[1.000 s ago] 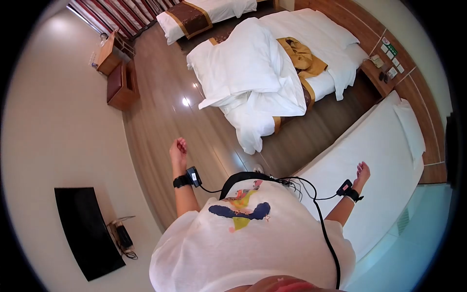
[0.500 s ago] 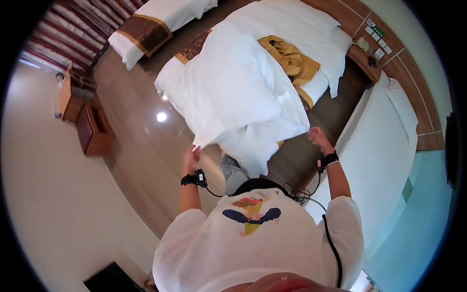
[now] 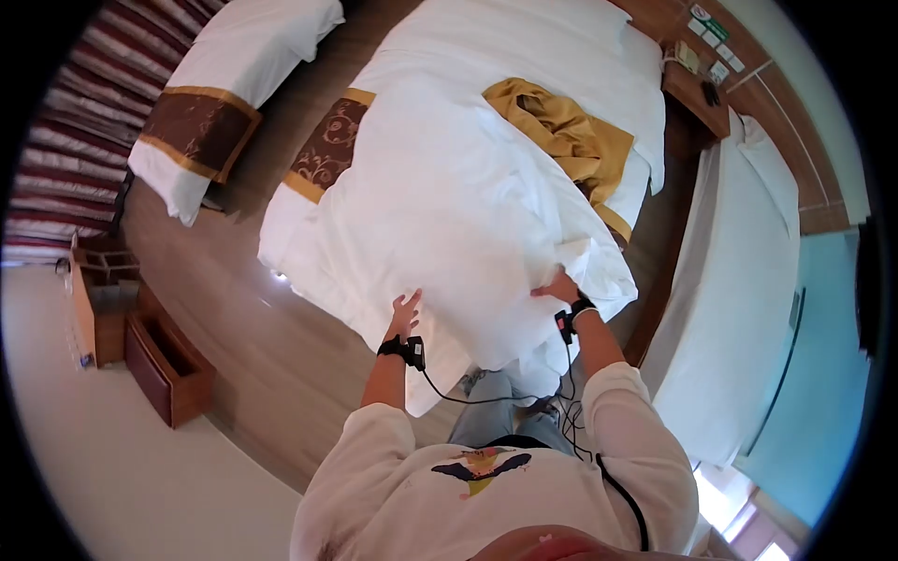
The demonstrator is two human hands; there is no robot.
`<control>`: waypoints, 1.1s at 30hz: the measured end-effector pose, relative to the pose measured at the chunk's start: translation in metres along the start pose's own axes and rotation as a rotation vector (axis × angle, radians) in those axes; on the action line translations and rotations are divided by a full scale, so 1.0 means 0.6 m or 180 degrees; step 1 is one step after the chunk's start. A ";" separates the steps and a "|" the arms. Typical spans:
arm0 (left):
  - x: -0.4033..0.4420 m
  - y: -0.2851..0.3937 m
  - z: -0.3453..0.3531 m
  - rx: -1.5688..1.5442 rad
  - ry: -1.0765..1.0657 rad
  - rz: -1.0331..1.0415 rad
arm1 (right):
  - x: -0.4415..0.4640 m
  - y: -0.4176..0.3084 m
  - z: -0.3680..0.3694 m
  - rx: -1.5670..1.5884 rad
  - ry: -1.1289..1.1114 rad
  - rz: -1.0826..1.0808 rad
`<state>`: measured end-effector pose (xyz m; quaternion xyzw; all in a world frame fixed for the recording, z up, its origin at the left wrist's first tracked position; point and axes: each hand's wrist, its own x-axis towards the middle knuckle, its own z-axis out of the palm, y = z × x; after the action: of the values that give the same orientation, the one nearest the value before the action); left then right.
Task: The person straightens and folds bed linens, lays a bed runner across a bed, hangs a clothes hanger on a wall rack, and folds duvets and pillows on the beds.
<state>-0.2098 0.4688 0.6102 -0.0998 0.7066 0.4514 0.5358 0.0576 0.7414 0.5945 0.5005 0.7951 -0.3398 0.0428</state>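
A bulky white duvet (image 3: 440,196) lies heaped over the middle bed, its near edge hanging down in front of my legs. At its near left side is my left hand (image 3: 405,313), fingers spread and holding nothing. My right hand (image 3: 559,287) is over the near right part of the duvet, beside a raised fold; its fingers look apart, and whether they touch the cloth is hard to see. Across the duvet's far right side lies a mustard-yellow jacket (image 3: 561,136). A brown and gold bed runner (image 3: 329,145) shows from under the duvet.
A second bed (image 3: 262,56) with a matching runner stands at the upper left. To the right is another white bed (image 3: 716,280). A wooden nightstand (image 3: 697,93) adjoins the headboard. A wooden stool (image 3: 168,360) stands by the left wall. Black cables (image 3: 571,411) hang near my waist.
My hands held the duvet's near corners apart; now they have come closer together and let go. The duvet has spread toward me, and my view has shifted nearer the bed.
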 end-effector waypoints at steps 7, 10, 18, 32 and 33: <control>0.199 -0.119 -0.067 -0.1167 -0.0886 -0.0122 | -0.195 -0.215 0.056 0.0442 -0.2741 -0.0975; 0.219 -0.153 -0.104 -0.0865 -0.1060 -0.0651 | -0.223 -0.225 0.026 0.0613 -0.3310 -0.0903; 0.129 -0.026 -0.094 -0.0871 -0.0035 -0.0087 | 0.061 -0.103 0.011 0.2285 -0.0347 0.0475; 0.056 -0.045 -0.047 -0.1859 -0.1581 -0.0573 | 0.039 -0.249 0.178 0.2025 -0.1703 -0.1462; 0.035 -0.046 -0.043 -0.1751 -0.1501 -0.0497 | 0.025 -0.251 0.154 0.2378 -0.1634 -0.1519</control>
<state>-0.2182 0.4409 0.5781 -0.1870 0.4062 0.5928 0.6698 -0.0991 0.6587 0.5928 0.1865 0.6753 -0.7131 -0.0239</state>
